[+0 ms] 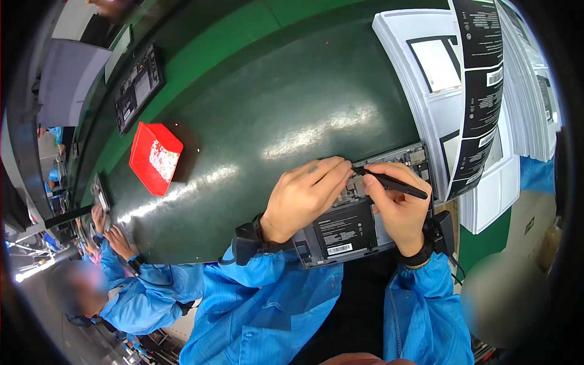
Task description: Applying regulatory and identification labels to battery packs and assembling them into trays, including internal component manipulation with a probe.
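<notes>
An opened laptop base (308,250) lies at the table's near edge, its circuit board and black battery (342,232) exposed. My right hand (401,210) grips a slim black pen-shaped tool (398,184), whose tip points left at the board along the far edge. Whether it is tweezers or a pick I cannot tell. My left hand (307,196) rests over the base's far left part, with its fingers pressed together and their tips by the tool's tip. Anything pinched there is hidden.
A red bin (139,161) with small white pieces stands on the green table (274,91). White trays (398,58) with black printed sheets (480,91) are stacked on the right. Another laptop base (139,88) lies far left. A co-worker's hands (118,240) work at the left.
</notes>
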`<state>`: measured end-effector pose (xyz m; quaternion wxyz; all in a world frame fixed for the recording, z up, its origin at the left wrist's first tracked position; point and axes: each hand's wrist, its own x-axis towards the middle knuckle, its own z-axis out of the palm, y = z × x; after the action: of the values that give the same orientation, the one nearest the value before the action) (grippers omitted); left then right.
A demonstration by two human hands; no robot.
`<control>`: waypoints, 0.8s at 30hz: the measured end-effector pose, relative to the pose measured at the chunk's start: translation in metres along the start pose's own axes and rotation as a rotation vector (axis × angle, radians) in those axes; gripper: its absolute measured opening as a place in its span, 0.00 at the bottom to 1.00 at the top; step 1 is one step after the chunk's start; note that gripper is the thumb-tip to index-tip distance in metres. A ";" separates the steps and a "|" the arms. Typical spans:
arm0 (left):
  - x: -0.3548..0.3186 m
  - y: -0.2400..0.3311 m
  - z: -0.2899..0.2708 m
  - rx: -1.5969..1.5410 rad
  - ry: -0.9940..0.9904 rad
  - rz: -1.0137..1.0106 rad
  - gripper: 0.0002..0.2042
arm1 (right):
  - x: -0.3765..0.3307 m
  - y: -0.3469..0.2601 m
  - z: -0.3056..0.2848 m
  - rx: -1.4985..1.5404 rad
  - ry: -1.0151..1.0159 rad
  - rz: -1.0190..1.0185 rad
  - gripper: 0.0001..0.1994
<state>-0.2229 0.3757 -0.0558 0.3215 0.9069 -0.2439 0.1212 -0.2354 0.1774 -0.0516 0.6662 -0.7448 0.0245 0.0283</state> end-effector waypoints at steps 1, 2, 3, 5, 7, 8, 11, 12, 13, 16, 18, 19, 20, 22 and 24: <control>0.001 0.000 -0.001 -0.002 -0.015 -0.010 0.10 | 0.000 -0.001 -0.001 0.038 -0.002 -0.001 0.08; 0.002 0.001 -0.001 -0.010 -0.011 -0.018 0.10 | -0.001 -0.001 -0.002 0.086 0.003 0.028 0.08; 0.004 0.001 -0.001 -0.012 -0.020 -0.021 0.10 | -0.002 -0.002 -0.004 0.132 0.010 0.058 0.08; 0.007 0.002 0.000 -0.009 -0.032 -0.020 0.10 | -0.003 -0.001 -0.008 0.193 0.044 0.092 0.09; 0.009 0.004 0.001 0.000 -0.030 -0.048 0.09 | -0.004 -0.001 -0.012 0.171 0.046 0.072 0.09; 0.010 0.005 0.002 0.000 -0.021 -0.067 0.09 | -0.004 -0.001 -0.014 0.121 0.043 0.030 0.09; 0.012 0.007 0.007 0.001 -0.004 -0.089 0.07 | -0.003 -0.001 -0.016 0.056 0.031 -0.007 0.10; 0.013 0.008 0.009 0.005 -0.003 -0.092 0.07 | -0.002 -0.001 -0.016 0.058 0.021 0.024 0.10; 0.013 0.008 0.011 0.007 0.000 -0.089 0.07 | -0.001 -0.001 -0.016 0.074 0.020 0.058 0.10; 0.012 0.007 0.014 0.011 0.037 -0.058 0.07 | 0.002 -0.001 -0.014 0.031 0.008 0.025 0.10; 0.011 0.006 0.015 0.009 0.032 -0.054 0.08 | 0.003 -0.002 -0.012 0.011 0.013 0.041 0.10; 0.011 0.005 0.015 0.006 0.030 -0.051 0.08 | 0.003 -0.003 -0.012 0.002 0.021 0.061 0.10; 0.011 0.005 0.015 0.004 0.029 -0.053 0.08 | 0.003 -0.003 -0.012 0.007 0.034 0.088 0.10; 0.010 0.004 0.016 -0.006 0.029 -0.050 0.08 | 0.003 -0.003 -0.011 -0.008 0.030 0.080 0.10; 0.010 0.004 0.016 -0.011 0.037 -0.050 0.08 | 0.003 -0.003 -0.011 -0.008 0.029 0.084 0.10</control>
<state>-0.2158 0.3591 -0.0621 0.3339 0.9086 -0.2157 0.1283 -0.2319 0.1671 -0.0475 0.6609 -0.7463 0.0651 0.0457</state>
